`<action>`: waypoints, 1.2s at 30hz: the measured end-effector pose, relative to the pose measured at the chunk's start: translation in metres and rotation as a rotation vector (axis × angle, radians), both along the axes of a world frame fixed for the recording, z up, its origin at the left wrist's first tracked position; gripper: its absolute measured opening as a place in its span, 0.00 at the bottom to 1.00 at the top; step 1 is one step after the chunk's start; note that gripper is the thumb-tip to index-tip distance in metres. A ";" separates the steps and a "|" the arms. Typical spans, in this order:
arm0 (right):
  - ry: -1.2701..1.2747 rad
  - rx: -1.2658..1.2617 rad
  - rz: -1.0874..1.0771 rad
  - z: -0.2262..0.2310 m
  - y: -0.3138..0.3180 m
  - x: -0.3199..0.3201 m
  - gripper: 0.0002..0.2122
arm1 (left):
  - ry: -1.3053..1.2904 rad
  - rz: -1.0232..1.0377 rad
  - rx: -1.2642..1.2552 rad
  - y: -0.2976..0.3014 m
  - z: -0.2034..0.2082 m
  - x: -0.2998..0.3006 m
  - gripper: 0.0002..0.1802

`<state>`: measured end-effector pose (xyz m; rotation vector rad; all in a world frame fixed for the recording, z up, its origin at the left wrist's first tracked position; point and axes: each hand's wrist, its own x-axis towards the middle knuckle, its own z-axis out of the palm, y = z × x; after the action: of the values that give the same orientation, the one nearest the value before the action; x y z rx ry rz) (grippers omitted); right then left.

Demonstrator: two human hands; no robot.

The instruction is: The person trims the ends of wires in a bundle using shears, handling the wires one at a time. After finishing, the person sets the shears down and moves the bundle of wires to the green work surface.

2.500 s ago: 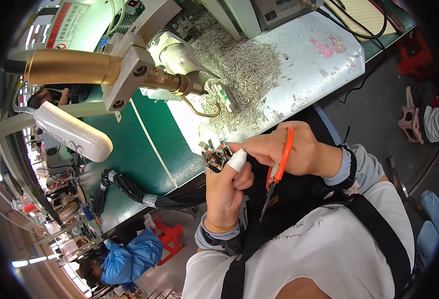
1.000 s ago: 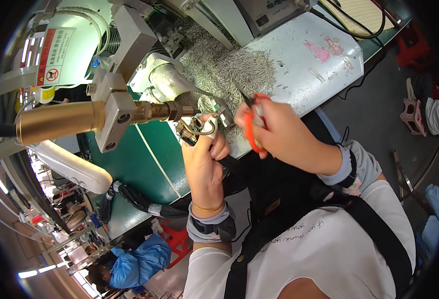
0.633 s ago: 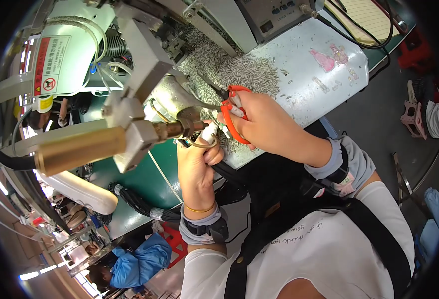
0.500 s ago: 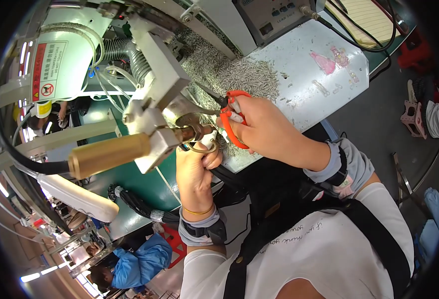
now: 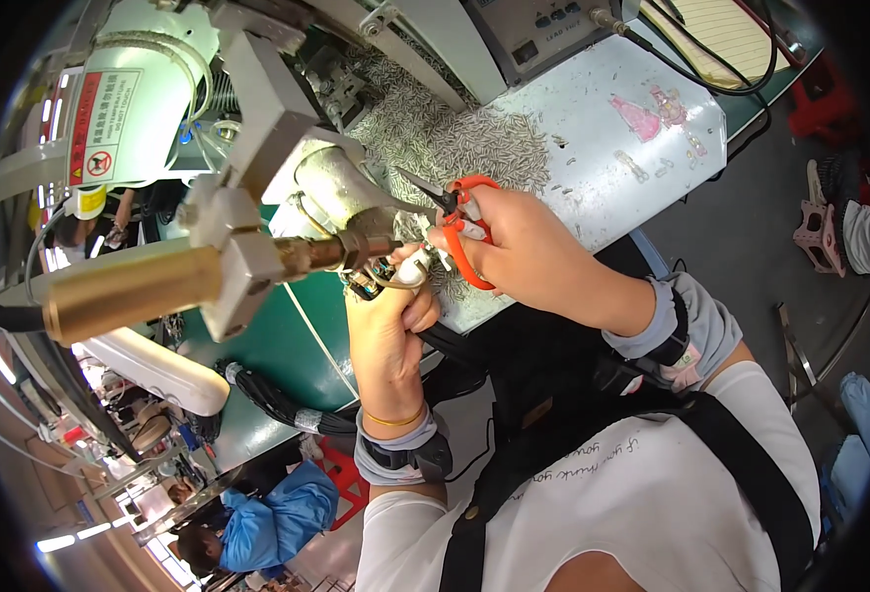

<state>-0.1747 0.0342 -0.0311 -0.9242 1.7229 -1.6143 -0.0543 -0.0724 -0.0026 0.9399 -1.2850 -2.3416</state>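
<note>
My right hand (image 5: 533, 247) is closed around the orange handles of a pair of scissors (image 5: 456, 249). Their dark blades point up and left, slightly parted, over a heap of small metal pieces (image 5: 489, 148). Just to its left, my left hand (image 5: 387, 335) is closed on a cable end with a white piece (image 5: 412, 270), a looped lead and several thin wires. A metal nozzle-like part (image 5: 341, 187) and the brass-coloured cylinder (image 5: 139, 286) of the machine hang close above that hand, partly covering the wires. The left fingertips are partly hidden.
A grey control box (image 5: 533, 44) stands at the back beside a metal upright. A lined notepad (image 5: 706, 49) lies behind cables at far right. Pink stickers mark the white tray (image 5: 593, 187). A black cable bundle (image 5: 282, 400) rests on the green table. A person in blue (image 5: 282, 518) sits lower left.
The machine's head with the brass-coloured cylinder has shifted left in the picture, uncovering more of the wires at my left hand. Both hands stay nearly in place.
</note>
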 end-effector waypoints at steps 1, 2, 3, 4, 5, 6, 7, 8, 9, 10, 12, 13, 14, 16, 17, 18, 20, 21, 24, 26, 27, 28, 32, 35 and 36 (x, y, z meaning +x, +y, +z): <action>0.024 -0.011 -0.005 0.000 0.001 0.001 0.06 | 0.012 0.000 0.001 0.002 0.001 0.002 0.10; 0.026 -0.011 -0.003 0.000 0.004 0.003 0.06 | 0.014 0.002 0.002 0.005 0.003 0.004 0.10; -0.058 -0.036 0.009 0.000 0.006 0.006 0.06 | 0.021 0.016 0.057 0.009 0.004 0.008 0.10; -0.142 -0.060 0.022 0.000 0.009 0.010 0.06 | 0.029 0.031 0.112 0.014 0.006 0.013 0.10; -0.226 -0.084 0.035 0.000 0.011 0.013 0.06 | 0.036 0.046 0.167 0.018 0.007 0.017 0.10; -0.225 -0.082 0.039 0.001 0.014 0.014 0.06 | 0.038 0.050 0.169 0.021 0.008 0.022 0.10; -0.302 -0.084 0.062 0.003 0.018 0.015 0.05 | 0.040 0.039 0.118 0.025 0.009 0.026 0.11; -0.379 -0.085 0.085 0.007 0.021 0.016 0.05 | 0.043 0.028 0.068 0.029 0.010 0.030 0.11; -0.455 -0.087 0.111 0.010 0.024 0.017 0.05 | 0.046 0.020 0.016 0.033 0.010 0.033 0.11; -0.454 -0.086 0.116 0.014 0.026 0.018 0.05 | 0.048 0.026 0.015 0.038 0.012 0.034 0.11; -0.521 -0.104 0.114 0.023 0.030 0.019 0.05 | -0.029 0.076 -0.182 0.050 0.015 0.031 0.12; -0.555 -0.114 0.111 0.024 0.031 0.019 0.06 | -0.067 0.100 -0.280 0.055 0.015 0.030 0.12; -0.553 -0.113 0.113 0.024 0.033 0.022 0.06 | -0.065 0.102 -0.280 0.059 0.014 0.032 0.12; -0.184 -0.104 0.076 0.020 0.037 0.026 0.05 | -0.102 0.035 -0.439 0.064 0.008 0.038 0.12; 0.001 -0.099 0.057 0.020 0.038 0.028 0.05 | -0.121 0.001 -0.519 0.065 0.006 0.041 0.12; 0.003 -0.101 0.058 0.022 0.038 0.029 0.05 | -0.119 0.003 -0.520 0.066 0.005 0.042 0.12; 0.100 -0.045 0.116 0.028 0.040 0.026 0.06 | -0.128 -0.146 -0.489 0.067 0.001 0.041 0.13; 0.148 -0.018 0.146 0.029 0.041 0.026 0.07 | -0.133 -0.219 -0.473 0.068 0.001 0.041 0.13; 0.394 -0.104 -0.005 0.013 0.038 0.030 0.08 | -0.015 -0.053 -0.129 0.062 0.007 0.044 0.14; 0.516 -0.151 -0.077 0.010 0.039 0.031 0.09 | 0.044 0.034 0.041 0.060 0.009 0.045 0.15; 0.690 -0.223 -0.073 0.009 0.042 0.032 0.09 | 0.068 0.016 0.048 0.060 0.010 0.045 0.14; 0.863 -0.295 -0.069 0.010 0.044 0.032 0.09 | 0.092 -0.003 0.056 0.059 0.010 0.045 0.13; 1.001 -0.304 -0.027 0.007 0.051 0.030 0.11 | 0.006 -0.001 -0.049 0.058 0.011 0.049 0.11; 0.905 -0.245 0.048 0.007 0.054 0.027 0.13 | -0.119 0.019 -0.287 0.059 0.007 0.049 0.10; 0.827 -0.217 0.102 0.007 0.054 0.026 0.14 | -0.190 0.026 -0.467 0.060 0.004 0.049 0.10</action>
<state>-0.1489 0.0883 -0.0238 -1.9523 1.9668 -1.4594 -0.0051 -0.0128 0.0015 1.0221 -1.7768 -1.8363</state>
